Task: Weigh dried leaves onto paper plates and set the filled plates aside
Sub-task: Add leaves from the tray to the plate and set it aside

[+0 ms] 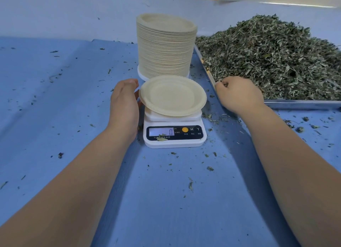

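Blue cloth (55,102), scale (174,142) reading 0, paper plate (172,96) atop, left grip (124,102) apart, right grip (238,94) seemingly pinching dried leaves (267,58)

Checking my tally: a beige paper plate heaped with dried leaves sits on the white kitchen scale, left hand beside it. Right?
Not quite. The head view shows the round beige paper plate on the white digital kitchen scale empty. The left hand is beside it.
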